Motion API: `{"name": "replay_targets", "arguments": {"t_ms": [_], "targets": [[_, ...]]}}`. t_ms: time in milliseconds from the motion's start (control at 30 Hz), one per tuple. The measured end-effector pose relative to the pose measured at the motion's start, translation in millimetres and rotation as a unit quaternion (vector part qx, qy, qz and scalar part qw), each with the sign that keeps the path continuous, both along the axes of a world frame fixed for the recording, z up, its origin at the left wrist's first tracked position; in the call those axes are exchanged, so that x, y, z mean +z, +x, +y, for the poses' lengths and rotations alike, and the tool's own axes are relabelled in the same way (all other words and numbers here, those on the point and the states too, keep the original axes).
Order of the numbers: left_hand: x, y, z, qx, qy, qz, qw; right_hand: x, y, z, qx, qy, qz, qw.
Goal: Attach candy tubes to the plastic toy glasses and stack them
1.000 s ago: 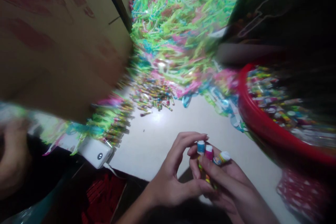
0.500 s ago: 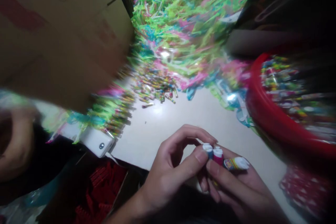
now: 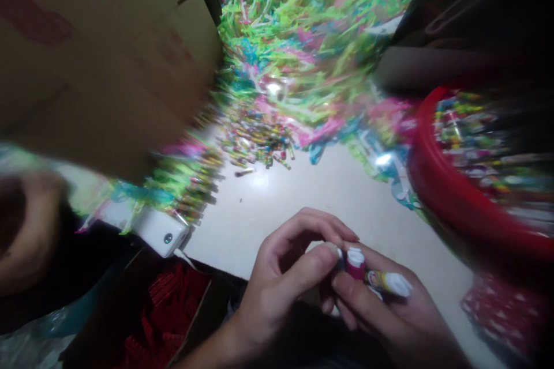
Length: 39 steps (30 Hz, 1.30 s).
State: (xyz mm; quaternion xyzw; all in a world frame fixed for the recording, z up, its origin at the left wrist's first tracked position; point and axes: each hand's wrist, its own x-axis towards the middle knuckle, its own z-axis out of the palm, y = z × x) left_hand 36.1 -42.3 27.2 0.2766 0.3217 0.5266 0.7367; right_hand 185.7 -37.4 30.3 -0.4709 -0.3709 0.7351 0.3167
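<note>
My left hand (image 3: 291,271) is closed, its thumb and fingers pinching a small white-topped piece (image 3: 339,256) that is mostly hidden behind the thumb. My right hand (image 3: 385,305) is closed beside it, the two hands touching at the fingertips. Between its thumb and fingers stands a small pink tube (image 3: 355,271) with a notched white top. Across the same fingers lies a printed yellow tube (image 3: 385,282) with a white, frilled end pointing right.
A white table (image 3: 259,207) carries a heap of bright plastic strips (image 3: 320,23) and many printed tubes (image 3: 255,135). A red tub (image 3: 422,144) of small pieces stands right, a cardboard box (image 3: 108,69) left. A power bank (image 3: 162,233) lies at the edge. Another person's arm (image 3: 38,225) shows left.
The blue white-topped piece has slipped mostly out of sight behind my left thumb. A gap has opened between it and the pink tube, and my right thumb has shifted slightly left.
</note>
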Motion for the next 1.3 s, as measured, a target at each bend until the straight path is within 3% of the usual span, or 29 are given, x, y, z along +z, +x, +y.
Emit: {"name": "replay_targets", "arguments": {"t_ms": [200, 367, 867, 1300], "targets": [[-6.6, 0.2, -0.6, 0.005, 0.034, -0.016, 0.999, 1.0, -1.3, -1.5, -0.024, -0.019, 0.002, 1.000], [-5.6, 3.3, 0.7, 0.005, 0.006, -0.011, 1.000, -1.0, 0.0, -2.4, -0.033, -0.064, 0.013, 0.997], [-18.4, 3.3, 4.4, 0.045, 0.031, -0.019, 0.998, -6.3, -1.7, -0.9, -0.035, -0.048, -0.038, 0.998], [-23.0, 2.5, 6.4, 0.024, 0.010, -0.027, 0.999, -5.6, -4.3, 7.9, -0.030, -0.029, -0.029, 0.999]]}}
